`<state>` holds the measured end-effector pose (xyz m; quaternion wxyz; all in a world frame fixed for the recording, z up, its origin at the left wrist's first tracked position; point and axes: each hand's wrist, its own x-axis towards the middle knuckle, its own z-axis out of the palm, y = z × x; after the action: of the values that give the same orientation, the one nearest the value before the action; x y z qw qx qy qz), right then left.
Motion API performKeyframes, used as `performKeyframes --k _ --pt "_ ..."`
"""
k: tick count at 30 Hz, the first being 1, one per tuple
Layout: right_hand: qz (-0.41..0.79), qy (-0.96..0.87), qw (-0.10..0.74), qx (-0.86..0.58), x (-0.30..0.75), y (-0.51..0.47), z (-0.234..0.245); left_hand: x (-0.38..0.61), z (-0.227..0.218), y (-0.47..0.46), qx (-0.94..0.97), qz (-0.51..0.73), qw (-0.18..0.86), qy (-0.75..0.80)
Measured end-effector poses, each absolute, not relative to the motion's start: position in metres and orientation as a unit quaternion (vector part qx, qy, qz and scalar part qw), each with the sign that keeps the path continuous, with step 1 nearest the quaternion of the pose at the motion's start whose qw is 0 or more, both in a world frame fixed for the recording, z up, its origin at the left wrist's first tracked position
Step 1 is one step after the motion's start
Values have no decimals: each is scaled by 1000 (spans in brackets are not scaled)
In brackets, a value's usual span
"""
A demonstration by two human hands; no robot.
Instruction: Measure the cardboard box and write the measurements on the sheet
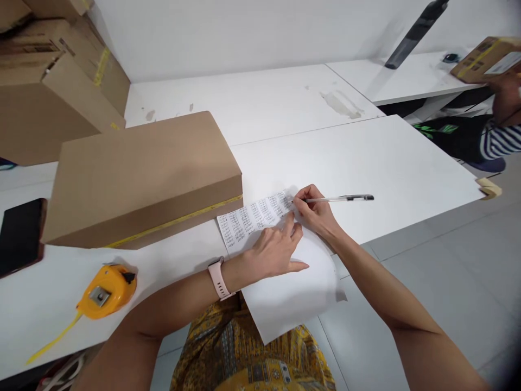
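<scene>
A white sheet of paper [285,293] lies on the white table [366,163], its near end hanging over the table's edge. Several rows of handwriting fill its top. My right hand [315,212] pinches a pen [342,199], with the tip on the paper at the right end of the writing. My left hand [272,252] lies flat on the sheet just below the writing, fingers stretched out. A pink watch sits on my left wrist. A closed cardboard box [142,174] with yellow tape along its edge rests beside the paper's top left corner.
A yellow tape measure [106,290] lies near the front left with its tape trailing out. A black phone [20,234] is at the far left. Stacked cardboard boxes [52,81] stand at the back left. At the right, another person [502,130] holds a box [486,58]; a dark bottle [415,32] stands behind.
</scene>
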<state>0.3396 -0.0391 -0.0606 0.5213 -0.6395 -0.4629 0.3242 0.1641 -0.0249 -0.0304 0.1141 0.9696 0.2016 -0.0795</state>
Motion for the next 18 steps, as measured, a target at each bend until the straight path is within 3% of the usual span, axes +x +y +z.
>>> performKeyframes --k 18 --pt "302 -496 486 -653 341 -37 -65 164 -28 -32 977 -48 20 207"
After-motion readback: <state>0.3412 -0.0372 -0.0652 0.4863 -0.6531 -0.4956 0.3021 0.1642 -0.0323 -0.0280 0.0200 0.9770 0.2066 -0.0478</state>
